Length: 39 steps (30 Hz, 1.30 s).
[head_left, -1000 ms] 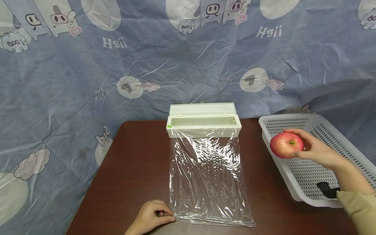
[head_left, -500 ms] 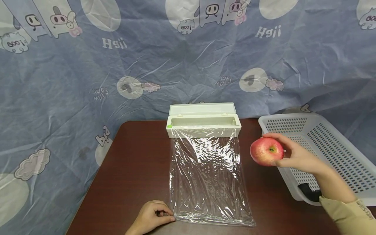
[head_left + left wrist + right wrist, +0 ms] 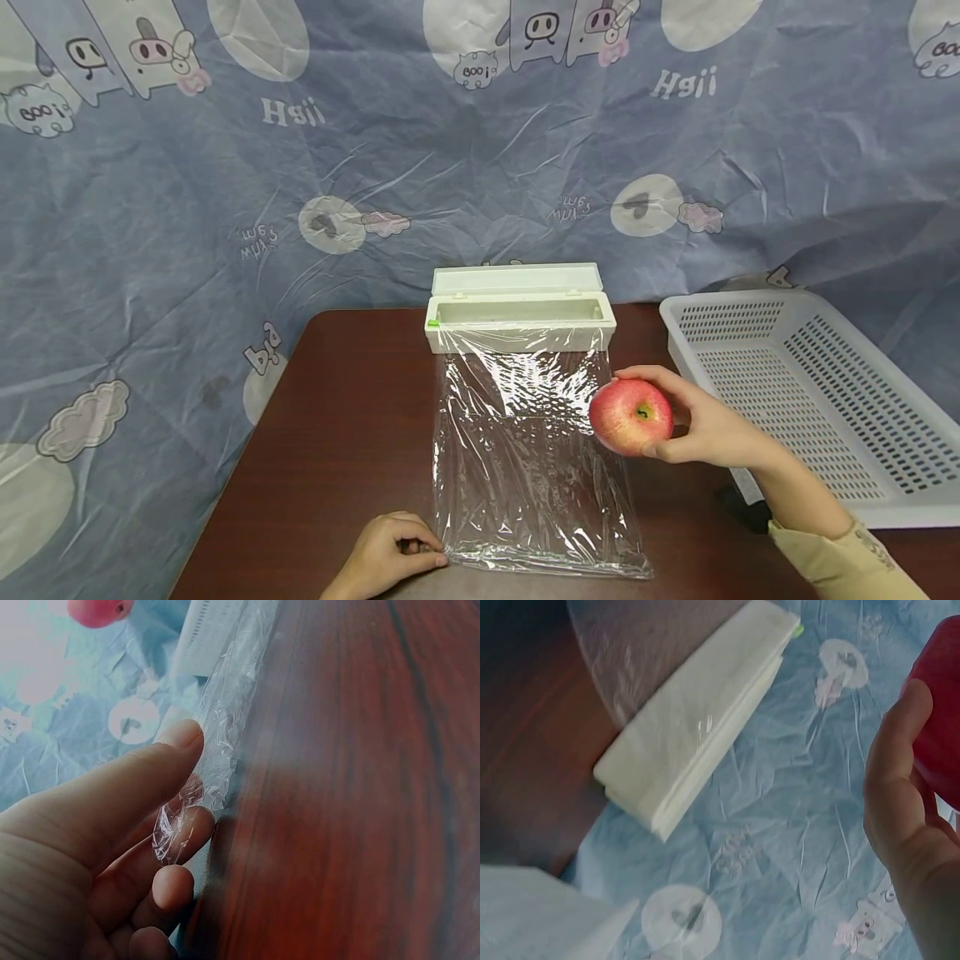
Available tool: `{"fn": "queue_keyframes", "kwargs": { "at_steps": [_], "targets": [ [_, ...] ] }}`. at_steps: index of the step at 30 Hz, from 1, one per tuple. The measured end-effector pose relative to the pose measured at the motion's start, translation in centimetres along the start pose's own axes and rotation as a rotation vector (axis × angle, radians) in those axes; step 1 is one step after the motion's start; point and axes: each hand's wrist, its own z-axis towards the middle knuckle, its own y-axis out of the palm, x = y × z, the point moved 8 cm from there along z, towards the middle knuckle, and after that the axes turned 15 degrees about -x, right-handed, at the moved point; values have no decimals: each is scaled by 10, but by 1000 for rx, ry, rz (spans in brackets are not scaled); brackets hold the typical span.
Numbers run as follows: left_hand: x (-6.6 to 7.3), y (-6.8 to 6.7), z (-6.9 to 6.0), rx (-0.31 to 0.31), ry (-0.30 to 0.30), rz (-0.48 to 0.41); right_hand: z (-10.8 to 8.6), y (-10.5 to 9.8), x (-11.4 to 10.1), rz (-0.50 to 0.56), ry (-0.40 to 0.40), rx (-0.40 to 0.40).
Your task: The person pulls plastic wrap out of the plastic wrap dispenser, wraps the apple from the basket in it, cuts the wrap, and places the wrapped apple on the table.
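A clear sheet of plastic wrap (image 3: 525, 467) runs from the white wrap dispenser box (image 3: 521, 340), its lid raised, toward the table's near edge. My left hand (image 3: 392, 550) is at the sheet's near left corner. The left wrist view shows the gathered film edge (image 3: 221, 769) between that hand's thumb and fingers. My right hand (image 3: 705, 425) grips a red apple (image 3: 630, 417) from its right side. The apple is held above the right edge of the sheet, its stem end facing the head camera. In the right wrist view the apple (image 3: 945, 720) is partly cut off.
A white perforated plastic basket (image 3: 795, 400) stands on the right of the brown table (image 3: 345, 417). A blue patterned cloth (image 3: 450, 192) hangs behind the table. Something black (image 3: 750, 508) shows beneath the right wrist, by the basket's near corner.
My right hand has carried the apple leftward and a little nearer, from over the basket to the sheet's right edge. The left hand, sheet and dispenser have stayed in place.
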Motion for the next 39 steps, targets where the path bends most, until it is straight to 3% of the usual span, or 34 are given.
{"fn": "queue_keyframes", "kwargs": {
  "at_steps": [2, 8, 15, 23, 30, 39],
  "targets": [
    [-1, 0, 0, -3, -3, -1, 4, 7, 1, 30, -9, -18],
    [-28, 10, -9, -31, -34, 14, 16, 27, 11, 132, -16, -58],
    [-26, 10, -8, -26, -29, 20, 28, 49, 20, 165, -34, -104],
    [-25, 10, -8, -18, -15, 46, 40, 74, 37, 139, 88, -158],
    [-27, 11, -9, -17, -17, 44, 51, 99, 57, 204, 143, -228],
    [-27, 11, -9, -16, -8, 47, 55, 123, 75, 177, 189, -288]
  ]
}}
